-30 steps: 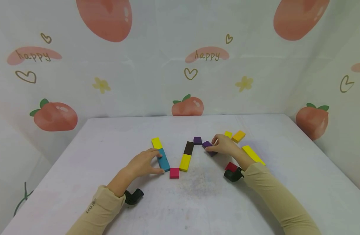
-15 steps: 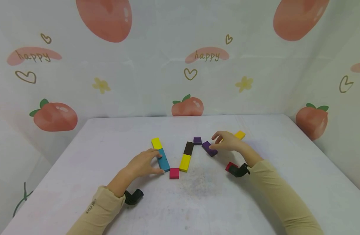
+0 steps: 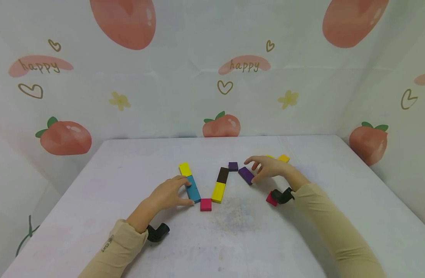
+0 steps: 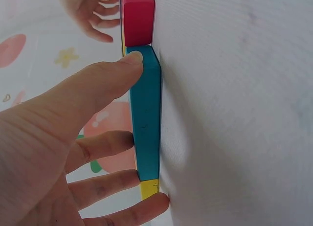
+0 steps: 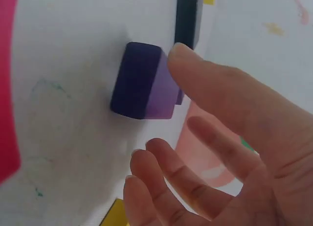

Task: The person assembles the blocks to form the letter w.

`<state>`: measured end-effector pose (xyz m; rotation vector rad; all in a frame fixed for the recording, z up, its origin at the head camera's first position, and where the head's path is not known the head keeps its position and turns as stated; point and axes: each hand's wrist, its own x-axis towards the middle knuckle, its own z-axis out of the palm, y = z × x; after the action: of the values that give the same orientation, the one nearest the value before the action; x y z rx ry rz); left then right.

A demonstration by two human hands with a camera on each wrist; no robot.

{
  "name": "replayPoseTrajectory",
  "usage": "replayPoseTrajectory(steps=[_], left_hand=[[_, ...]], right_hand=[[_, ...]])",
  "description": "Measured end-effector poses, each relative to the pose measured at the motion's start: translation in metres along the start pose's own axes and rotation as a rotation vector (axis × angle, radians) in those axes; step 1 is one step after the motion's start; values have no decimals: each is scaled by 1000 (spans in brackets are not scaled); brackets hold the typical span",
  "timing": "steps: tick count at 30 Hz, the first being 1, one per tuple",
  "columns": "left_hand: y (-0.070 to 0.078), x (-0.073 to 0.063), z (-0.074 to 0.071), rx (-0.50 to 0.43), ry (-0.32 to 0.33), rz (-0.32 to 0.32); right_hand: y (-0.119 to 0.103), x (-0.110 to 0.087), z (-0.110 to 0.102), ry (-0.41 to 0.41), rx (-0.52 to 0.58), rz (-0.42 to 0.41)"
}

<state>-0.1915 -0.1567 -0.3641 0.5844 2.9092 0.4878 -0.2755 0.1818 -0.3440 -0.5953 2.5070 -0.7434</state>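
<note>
In the head view my left hand (image 3: 166, 194) rests at a blue block (image 3: 194, 191); the left wrist view shows the thumb on its end near the red block (image 4: 138, 20) and straight fingers along it. A yellow block (image 3: 185, 168) continues that line at the far end. My right hand (image 3: 271, 167), fingers loosely spread, is beside a tilted purple block (image 3: 245, 175) and holds nothing. The right wrist view has the thumb close to that block; contact is unclear. A smaller purple block (image 3: 233, 166), a dark block (image 3: 223, 175) and a yellow block (image 3: 218, 192) stand to the left.
Behind the right hand lies an orange-yellow block (image 3: 284, 158), with another yellow one partly hidden. A red block (image 3: 270, 199) sits under the right wrist's black camera mount (image 3: 282, 196). All lie on a white table (image 3: 198, 251) before a printed backdrop.
My right hand has drawn off the tilted purple block, its fingers spreading and lifting. More of that block now shows. The forearm covers the long yellow block at right. The left hand stays put.
</note>
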Motion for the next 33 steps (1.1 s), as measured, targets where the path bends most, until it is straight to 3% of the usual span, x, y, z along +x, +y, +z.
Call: replayPoseTrajectory(steps=[7, 33], left_hand=[[1, 0, 0, -6, 0, 0], [1, 0, -1, -16, -8, -12]], right_hand=[[1, 4, 3, -48, -25, 10], [-1, 8, 8, 6, -80, 14]])
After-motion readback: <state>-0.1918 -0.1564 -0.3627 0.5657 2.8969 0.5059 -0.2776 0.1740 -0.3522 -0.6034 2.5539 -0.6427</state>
